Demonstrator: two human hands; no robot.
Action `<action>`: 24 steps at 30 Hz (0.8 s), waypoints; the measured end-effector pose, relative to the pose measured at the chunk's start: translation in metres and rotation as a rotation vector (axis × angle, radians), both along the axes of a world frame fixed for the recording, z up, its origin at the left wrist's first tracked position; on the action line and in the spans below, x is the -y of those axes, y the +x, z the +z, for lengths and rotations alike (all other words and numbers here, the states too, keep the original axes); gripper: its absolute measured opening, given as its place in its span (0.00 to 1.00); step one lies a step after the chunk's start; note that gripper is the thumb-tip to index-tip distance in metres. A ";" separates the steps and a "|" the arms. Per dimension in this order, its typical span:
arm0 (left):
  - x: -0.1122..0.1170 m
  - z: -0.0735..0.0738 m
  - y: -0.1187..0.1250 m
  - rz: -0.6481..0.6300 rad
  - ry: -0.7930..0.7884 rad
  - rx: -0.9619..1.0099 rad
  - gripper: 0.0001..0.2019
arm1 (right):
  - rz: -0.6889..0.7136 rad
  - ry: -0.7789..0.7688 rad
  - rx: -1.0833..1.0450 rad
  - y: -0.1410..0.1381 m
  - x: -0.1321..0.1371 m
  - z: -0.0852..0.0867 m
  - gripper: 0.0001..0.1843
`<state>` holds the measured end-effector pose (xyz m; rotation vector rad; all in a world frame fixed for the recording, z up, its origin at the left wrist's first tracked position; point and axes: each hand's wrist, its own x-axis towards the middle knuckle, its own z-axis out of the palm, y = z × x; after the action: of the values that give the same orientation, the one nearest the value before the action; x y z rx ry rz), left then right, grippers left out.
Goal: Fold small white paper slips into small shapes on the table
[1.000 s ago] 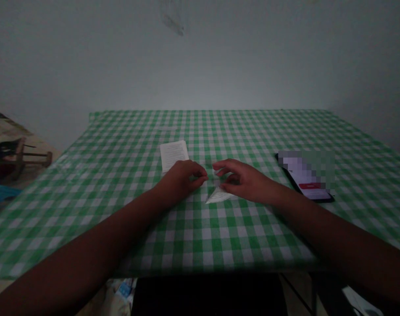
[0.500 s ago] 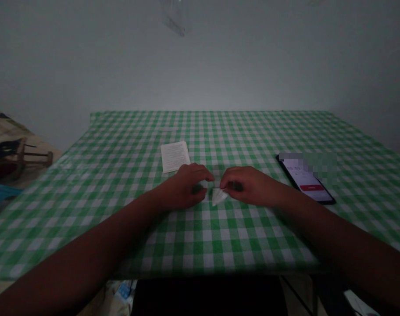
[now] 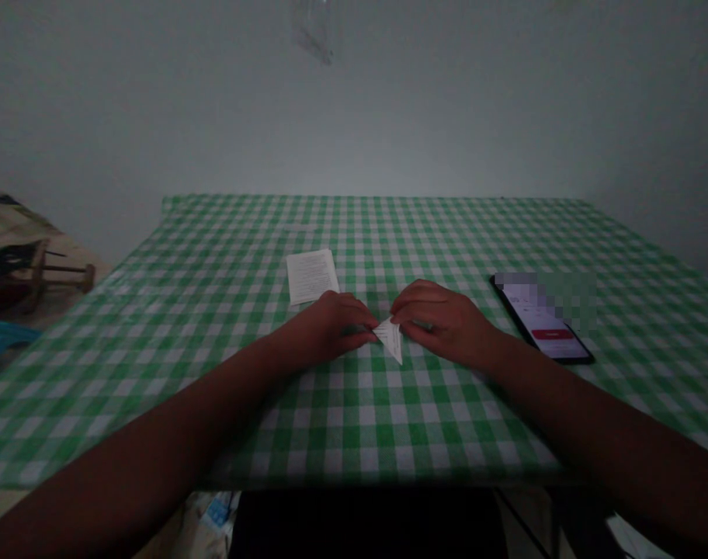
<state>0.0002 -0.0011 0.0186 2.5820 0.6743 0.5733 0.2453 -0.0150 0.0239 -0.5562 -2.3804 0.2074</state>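
A small folded piece of printed paper [image 3: 392, 340], triangular with one point toward me, is held between my two hands just above or on the checked tablecloth. My left hand [image 3: 339, 330] pinches its left corner between thumb and fingers. On the other side, my right hand [image 3: 439, 320] is closed on the paper's upper right edge, its fingers curled. The fingers hide part of the paper's edges. Beyond my left hand lies a stack of printed paper sheets [image 3: 311, 276], flat on the cloth.
A green and white checked tablecloth [image 3: 354, 419] covers the table. To the right lies a phone [image 3: 543, 322] with its screen lit. A blue plastic stool [image 3: 5, 341] and a wooden frame [image 3: 63, 272] stand left of the table. A clear plastic bag [image 3: 313, 31] hangs on the wall.
My left fingers, apart before, have closed on the paper's left corner. The folded paper has turned, so its point now faces down and right. My right hand has shifted its hold slightly.
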 end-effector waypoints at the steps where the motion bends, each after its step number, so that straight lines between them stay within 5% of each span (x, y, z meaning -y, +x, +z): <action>1: 0.000 0.000 0.000 0.001 0.000 0.006 0.08 | 0.009 0.014 0.006 0.000 0.000 0.000 0.07; 11: 0.002 0.002 0.001 0.063 0.056 -0.017 0.07 | 0.003 -0.015 0.002 0.001 0.000 0.001 0.09; 17: -0.002 -0.002 -0.004 0.176 0.065 0.071 0.06 | -0.106 -0.383 -0.171 0.003 0.003 -0.004 0.21; 21: -0.001 -0.004 -0.003 0.225 0.064 0.095 0.06 | -0.144 -0.565 -0.138 -0.004 0.006 -0.013 0.39; 24: 0.002 -0.003 -0.001 0.215 0.032 0.121 0.05 | -0.185 -0.602 -0.176 -0.009 0.007 -0.018 0.32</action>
<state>-0.0009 -0.0032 0.0154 2.4963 0.9134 0.8075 0.2363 -0.0217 0.0058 -0.9824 -2.0611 0.8669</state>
